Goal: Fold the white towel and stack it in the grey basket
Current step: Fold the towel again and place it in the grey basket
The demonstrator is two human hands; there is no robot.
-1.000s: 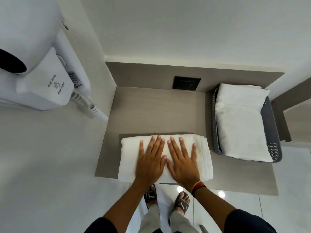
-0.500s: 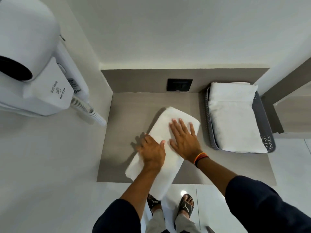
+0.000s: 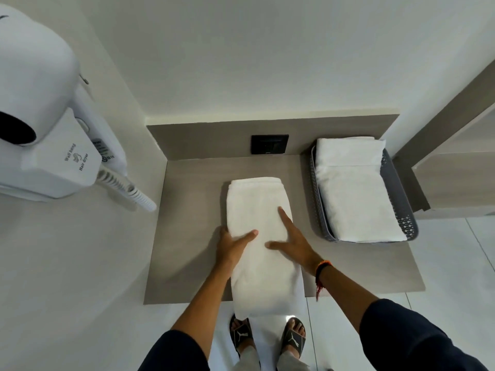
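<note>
The white towel (image 3: 257, 204), folded into a long narrow strip, lies front to back on the grey-brown counter (image 3: 192, 236). Its near end hangs over the front edge. My left hand (image 3: 231, 246) holds the towel's left edge, thumb on top and fingers underneath. My right hand (image 3: 297, 246) is at the right edge, with index finger and thumb spread on top and the other fingers hidden under the cloth. The grey basket (image 3: 314, 199) stands at the back right of the counter, to the right of the towel, with folded white towels (image 3: 353, 194) inside it.
A white wall-hung hair dryer (image 3: 53, 145) with a coiled cord juts out on the left wall. A black socket plate (image 3: 269, 144) sits in the back panel. A lower shelf (image 3: 455, 178) adjoins the counter on the right. My sandalled feet show below the counter's front edge.
The towel lay crosswise under both flat palms, then was swung round; it now runs front to back, overhanging the front edge. My hands moved from its top to its two side edges.
</note>
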